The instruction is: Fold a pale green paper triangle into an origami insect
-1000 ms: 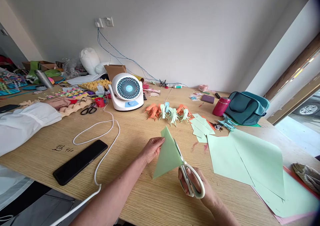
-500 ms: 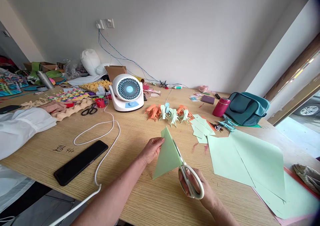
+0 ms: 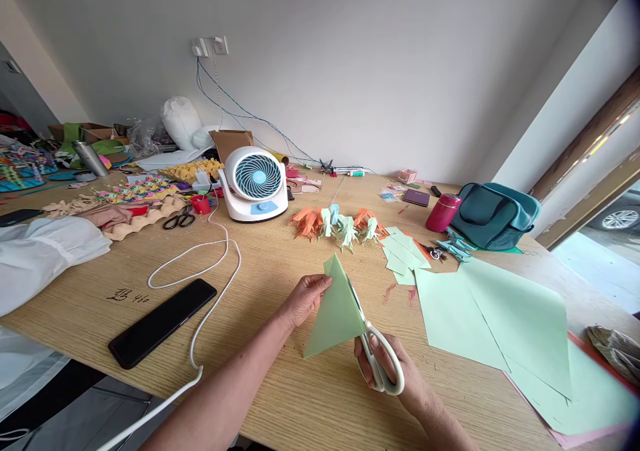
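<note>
A folded light-green sheet of paper [image 3: 334, 311], triangular in shape, is held up over the table in the middle of the head view. My left hand [image 3: 309, 298] pinches its left side near the top, thumb in front. The white-handled scissors [image 3: 381, 361] are in my right hand [image 3: 393, 371], fingers through the loops. Their blades lie along the paper's right edge, partly hidden behind it. Beyond the hands stand several folded paper figures [image 3: 345, 230] in orange, pale green and blue.
Large green sheets [image 3: 493, 324] and small cut pieces [image 3: 404, 254] lie to the right, near a pink flask [image 3: 443, 212] and a teal bag [image 3: 495, 216]. On the left are a black phone [image 3: 163, 322], a white cable [image 3: 192, 344], black scissors [image 3: 179, 218] and a white fan [image 3: 254, 184].
My right hand and the scissors have shifted slightly left and up, and the handles look a little closer together. My left hand keeps its hold on the paper.
</note>
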### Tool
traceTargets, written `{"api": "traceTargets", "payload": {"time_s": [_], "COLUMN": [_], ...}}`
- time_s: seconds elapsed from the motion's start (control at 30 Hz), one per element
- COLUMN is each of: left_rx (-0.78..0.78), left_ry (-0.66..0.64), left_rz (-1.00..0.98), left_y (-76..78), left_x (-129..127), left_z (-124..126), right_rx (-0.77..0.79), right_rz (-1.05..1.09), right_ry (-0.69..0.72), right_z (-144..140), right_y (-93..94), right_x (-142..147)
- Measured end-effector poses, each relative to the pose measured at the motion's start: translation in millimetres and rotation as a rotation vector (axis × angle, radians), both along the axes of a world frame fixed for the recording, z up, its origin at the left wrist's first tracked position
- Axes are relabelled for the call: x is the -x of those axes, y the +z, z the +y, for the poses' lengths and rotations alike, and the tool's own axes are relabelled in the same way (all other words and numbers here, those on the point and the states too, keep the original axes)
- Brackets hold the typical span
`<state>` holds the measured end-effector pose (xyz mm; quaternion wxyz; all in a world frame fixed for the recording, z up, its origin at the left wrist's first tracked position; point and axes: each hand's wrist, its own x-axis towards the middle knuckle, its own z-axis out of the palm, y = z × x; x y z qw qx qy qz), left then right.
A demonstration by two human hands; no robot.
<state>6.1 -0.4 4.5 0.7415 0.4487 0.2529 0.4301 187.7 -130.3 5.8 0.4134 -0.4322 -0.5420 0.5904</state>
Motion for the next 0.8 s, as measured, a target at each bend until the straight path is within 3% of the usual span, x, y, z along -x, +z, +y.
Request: {"api": "traceTargets", "payload": {"time_s": [0.5, 0.8], "left_rx": [0.003, 0.044], "left_ry": [-0.002, 0.069], "left_rz": [0.012, 0.06], "left_y": [-0.3, -1.4], "left_x": [-0.4, 1.3], "left_z": [0.2, 0.7], "right_rx": [-0.057, -0.024], "right_rz": [-0.064, -0.018], "right_ry": [-0.044, -0.026], "right_z": [-0.7, -1.0], "right_y": [-2.7, -3.1], "right_x": [2.7, 1.6]}}
